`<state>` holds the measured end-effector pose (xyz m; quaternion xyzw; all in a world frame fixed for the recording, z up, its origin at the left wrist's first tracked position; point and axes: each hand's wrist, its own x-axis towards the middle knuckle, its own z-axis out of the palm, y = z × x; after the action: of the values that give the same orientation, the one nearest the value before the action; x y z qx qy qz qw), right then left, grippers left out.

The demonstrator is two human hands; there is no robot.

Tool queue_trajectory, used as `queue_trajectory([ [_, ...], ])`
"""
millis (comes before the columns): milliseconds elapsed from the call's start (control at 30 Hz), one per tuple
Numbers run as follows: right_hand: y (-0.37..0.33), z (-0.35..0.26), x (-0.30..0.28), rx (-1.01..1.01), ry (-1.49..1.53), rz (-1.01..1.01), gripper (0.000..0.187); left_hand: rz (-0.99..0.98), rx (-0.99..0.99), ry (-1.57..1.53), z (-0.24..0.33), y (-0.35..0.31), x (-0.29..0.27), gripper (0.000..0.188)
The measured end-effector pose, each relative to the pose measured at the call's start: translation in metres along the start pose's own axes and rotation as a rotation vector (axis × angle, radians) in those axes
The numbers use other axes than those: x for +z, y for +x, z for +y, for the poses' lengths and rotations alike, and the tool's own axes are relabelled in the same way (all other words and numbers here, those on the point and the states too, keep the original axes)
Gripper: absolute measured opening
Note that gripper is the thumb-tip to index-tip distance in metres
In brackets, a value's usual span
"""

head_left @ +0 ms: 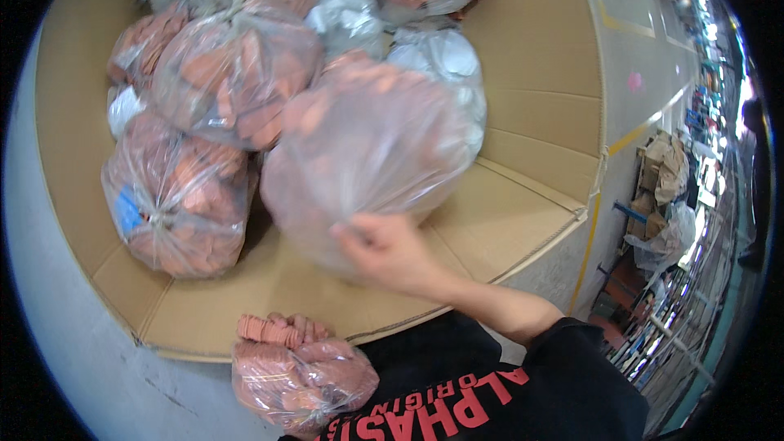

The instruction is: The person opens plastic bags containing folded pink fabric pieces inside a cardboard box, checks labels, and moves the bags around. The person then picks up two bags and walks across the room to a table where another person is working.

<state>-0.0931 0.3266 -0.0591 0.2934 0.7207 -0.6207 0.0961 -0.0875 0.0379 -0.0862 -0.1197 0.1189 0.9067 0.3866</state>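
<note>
My right hand (382, 247) reaches over the near edge of a large cardboard box, its fingers closed on the gathered plastic of a big clear bag (367, 135) full of reddish-brown pieces. That bag and the hand are slightly blurred. Low in the picture, my left hand (305, 328) shows only its fingers, curled against a small stack of thin reddish-brown pieces (265, 331). Just below, a smaller clear bag (304, 377) of similar pieces rests against my body outside the box. Whether the stack is inside that bag, I cannot tell.
The cardboard box (535, 126) holds several more clear bags, including a knotted one (175, 204) with a blue patch and a bag of white pieces (441, 57). Its near rim runs between my hands. Right of it are yellow floor lines and a rack (653, 196) with brown wrapping.
</note>
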Motion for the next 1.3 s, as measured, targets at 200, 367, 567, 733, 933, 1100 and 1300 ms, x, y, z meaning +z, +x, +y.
queue_trajectory([
  [200,0.013,0.035,0.01,-0.262,-0.227,-0.411,0.029,0.007,-0.049,-0.004,-0.005,0.011,0.009,0.048],
  [367,0.053,0.094,-0.104,-0.056,-0.189,-0.25,0.027,0.029,-0.059,-0.001,-0.018,0.029,0.012,0.048],
  [567,0.134,0.19,-0.243,0.185,-0.533,0.17,0.032,0.089,-0.051,-0.001,-0.041,0.055,0.011,0.048],
  [733,0.228,0.235,-0.316,0.176,-0.818,0.317,0.047,0.118,-0.019,-0.026,-0.066,0.087,-0.001,0.048],
  [933,0.331,0.263,-0.352,0.188,-1.111,0.29,0.05,0.171,0.002,-0.064,-0.089,0.124,-0.016,0.048],
  [1100,0.398,0.278,-0.368,0.288,-1.371,0.16,0.049,0.22,0.008,-0.078,-0.097,0.152,-0.03,0.048],
  [1300,0.44,0.306,-0.387,0.352,-1.19,0.235,0.042,0.272,-0.001,-0.101,-0.1,0.174,-0.054,0.048],
])
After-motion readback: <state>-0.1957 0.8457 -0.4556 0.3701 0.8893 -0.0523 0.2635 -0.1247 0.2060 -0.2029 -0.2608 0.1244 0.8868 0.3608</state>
